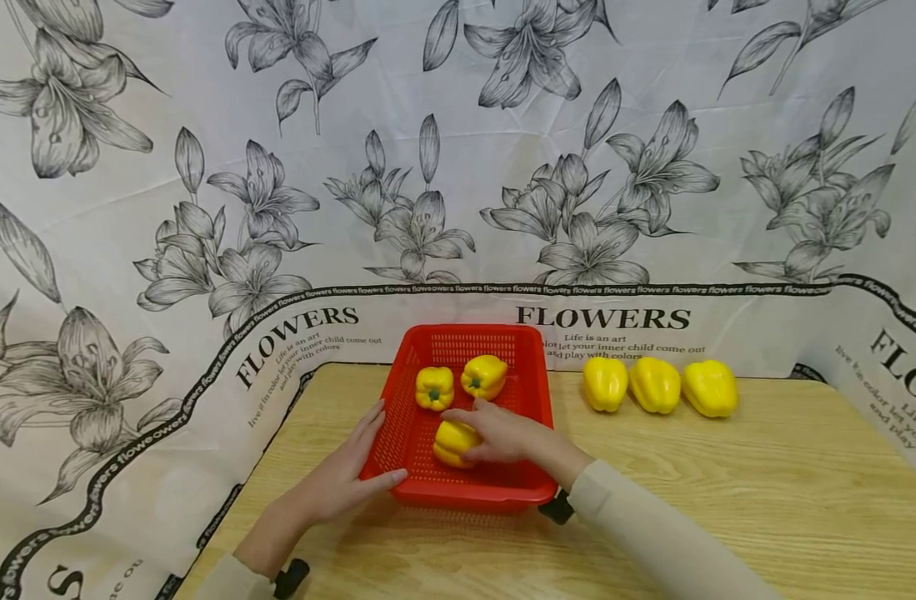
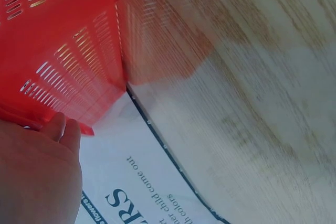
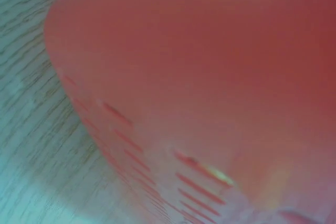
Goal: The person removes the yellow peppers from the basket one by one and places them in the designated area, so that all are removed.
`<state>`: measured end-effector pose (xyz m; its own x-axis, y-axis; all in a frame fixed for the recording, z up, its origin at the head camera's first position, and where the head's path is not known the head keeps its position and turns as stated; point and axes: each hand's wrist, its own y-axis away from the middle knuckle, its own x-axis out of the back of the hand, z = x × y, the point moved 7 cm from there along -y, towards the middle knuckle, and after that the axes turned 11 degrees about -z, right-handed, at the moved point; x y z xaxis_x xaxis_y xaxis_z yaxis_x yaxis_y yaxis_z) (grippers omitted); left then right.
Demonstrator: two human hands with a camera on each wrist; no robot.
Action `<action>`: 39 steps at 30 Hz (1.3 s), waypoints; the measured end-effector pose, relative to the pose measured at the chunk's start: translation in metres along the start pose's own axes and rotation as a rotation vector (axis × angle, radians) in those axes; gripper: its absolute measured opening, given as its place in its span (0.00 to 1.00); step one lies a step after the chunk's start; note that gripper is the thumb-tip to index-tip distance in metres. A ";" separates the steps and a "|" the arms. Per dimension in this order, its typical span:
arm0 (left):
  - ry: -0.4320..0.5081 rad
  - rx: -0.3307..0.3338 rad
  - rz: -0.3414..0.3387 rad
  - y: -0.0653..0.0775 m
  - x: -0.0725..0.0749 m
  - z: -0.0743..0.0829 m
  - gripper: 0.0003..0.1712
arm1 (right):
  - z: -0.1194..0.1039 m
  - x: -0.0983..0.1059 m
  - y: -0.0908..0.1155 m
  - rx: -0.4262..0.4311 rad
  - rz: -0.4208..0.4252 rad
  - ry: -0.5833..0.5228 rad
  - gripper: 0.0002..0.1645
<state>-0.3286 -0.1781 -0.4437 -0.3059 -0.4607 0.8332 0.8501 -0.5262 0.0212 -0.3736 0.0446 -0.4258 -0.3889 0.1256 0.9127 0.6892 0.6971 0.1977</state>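
A red plastic basket [image 1: 536, 492] with slotted walls stands on the table. My left hand [image 1: 337, 479] holds its left rim near the front corner, thumb along the top edge; the left wrist view shows fingertips at the rim. Inside the basket, my right hand [image 1: 498, 433] grips a yellow bell pepper [image 1: 452, 443] low near the front, partly covering it. Behind that one are two more yellow bell peppers, one on the left [image 1: 434, 388] and one on the right [image 1: 483, 377]. In the right wrist view, the blurred basket wall [image 3: 157, 51] hides the hand.
Right of the basket, three yellow bell peppers stand in a row at the back: the left one [image 1: 605, 384], the middle one [image 1: 656, 385] and the right one [image 1: 710, 388]. The wooden table [image 1: 728, 500] meets a flower-printed cloth [image 1: 458, 208] hanging behind and at the sides.
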 end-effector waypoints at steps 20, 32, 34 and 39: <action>0.032 0.004 -0.009 0.001 -0.001 0.001 0.58 | 0.001 0.032 0.018 0.113 0.341 -0.298 0.43; 0.010 -0.003 -0.004 0.001 -0.002 0.001 0.58 | 0.016 0.040 0.048 0.037 0.348 -0.666 0.43; 0.008 -0.004 -0.003 0.001 -0.001 0.000 0.58 | 0.019 0.041 0.053 0.021 0.346 -0.739 0.44; 0.011 -0.001 0.004 0.000 0.000 0.000 0.58 | 0.028 0.042 0.065 -0.030 0.335 -0.872 0.46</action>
<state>-0.3287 -0.1777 -0.4441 -0.3075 -0.4706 0.8271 0.8507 -0.5253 0.0174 -0.3628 0.1146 -0.3843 -0.4801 0.8107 0.3351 0.8591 0.5118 -0.0073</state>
